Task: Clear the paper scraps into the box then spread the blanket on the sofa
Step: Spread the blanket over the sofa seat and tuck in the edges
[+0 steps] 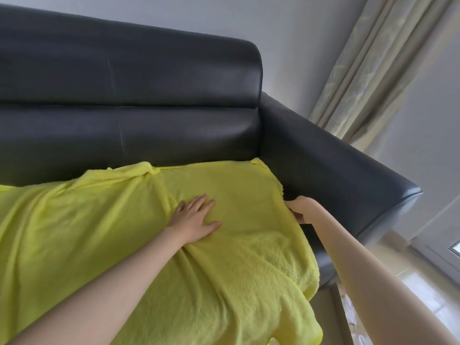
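Our two bare forearms reach in from the lower edge, cut off by the frame. We see the left hand (196, 217) lying flat on the yellow blanket (139, 232), fingers straight and spread, pressing the fleece down. Our right hand (302, 207) grips the blanket's right edge beside the armrest; its fingers curl under the cloth and are mostly hidden, so only the knuckles and thumb side show.

That blanket covers the seat of the dark leather sofa (149, 78), bunched in a small fold against the backrest, its front hanging over the seat edge and its left part running out of view. We can read no label or writing anywhere.

At the lower right, a box (341, 307) is partly hidden behind our right arm; pale bits inside it, likely paper scraps (349, 312), are blurred. Beyond the armrest hangs a pale curtain (368, 70) against a white wall.
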`<act>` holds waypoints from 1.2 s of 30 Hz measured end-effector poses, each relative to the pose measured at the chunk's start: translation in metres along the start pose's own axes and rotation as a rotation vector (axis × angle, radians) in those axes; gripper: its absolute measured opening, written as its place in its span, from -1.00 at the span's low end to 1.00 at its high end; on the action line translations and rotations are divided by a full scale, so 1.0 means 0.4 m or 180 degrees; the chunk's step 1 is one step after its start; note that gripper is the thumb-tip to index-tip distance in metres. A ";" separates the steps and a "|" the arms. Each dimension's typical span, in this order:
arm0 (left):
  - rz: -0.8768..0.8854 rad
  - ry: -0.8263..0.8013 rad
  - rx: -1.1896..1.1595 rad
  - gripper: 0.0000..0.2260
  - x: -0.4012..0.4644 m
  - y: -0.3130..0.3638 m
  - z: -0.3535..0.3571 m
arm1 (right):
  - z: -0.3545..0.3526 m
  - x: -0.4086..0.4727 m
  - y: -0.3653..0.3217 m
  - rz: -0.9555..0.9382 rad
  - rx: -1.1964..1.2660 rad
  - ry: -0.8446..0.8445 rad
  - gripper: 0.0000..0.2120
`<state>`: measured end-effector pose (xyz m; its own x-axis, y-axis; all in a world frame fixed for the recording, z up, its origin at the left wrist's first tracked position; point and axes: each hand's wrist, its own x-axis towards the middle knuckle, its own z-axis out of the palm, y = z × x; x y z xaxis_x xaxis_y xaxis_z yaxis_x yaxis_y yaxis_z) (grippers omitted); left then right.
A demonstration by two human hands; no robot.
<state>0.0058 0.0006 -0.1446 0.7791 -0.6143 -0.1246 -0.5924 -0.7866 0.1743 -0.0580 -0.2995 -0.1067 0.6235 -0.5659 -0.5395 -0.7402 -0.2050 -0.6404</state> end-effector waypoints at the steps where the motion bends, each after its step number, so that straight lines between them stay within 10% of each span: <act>1: -0.0024 -0.0104 0.0006 -0.35 -0.005 0.001 -0.008 | -0.001 -0.004 0.000 0.0028 0.0034 -0.0122 -0.65; 11: -0.0031 -0.1175 -0.0057 -0.24 -0.071 -0.028 -0.099 | -0.033 -0.057 -0.008 0.0391 -0.0352 -0.1015 -0.75; 15: -0.0447 -0.1047 -0.0478 -0.12 -0.087 -0.064 -0.097 | -0.048 -0.093 -0.034 -0.0276 -0.1118 0.0898 -0.93; 19: -0.0863 -0.0649 -0.0789 0.02 -0.118 -0.108 -0.075 | -0.051 -0.084 -0.028 -0.0939 -0.1637 0.2499 -0.53; 36: -0.0627 -0.1134 -0.0076 0.30 -0.204 -0.233 -0.074 | 0.065 -0.005 0.090 -0.0455 -0.1632 0.0828 -0.28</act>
<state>0.0034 0.1258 -0.1217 0.7550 -0.4383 -0.4878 -0.4305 -0.8924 0.1355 -0.0792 -0.2848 -0.1430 0.6916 -0.6682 -0.2740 -0.7210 -0.6166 -0.3160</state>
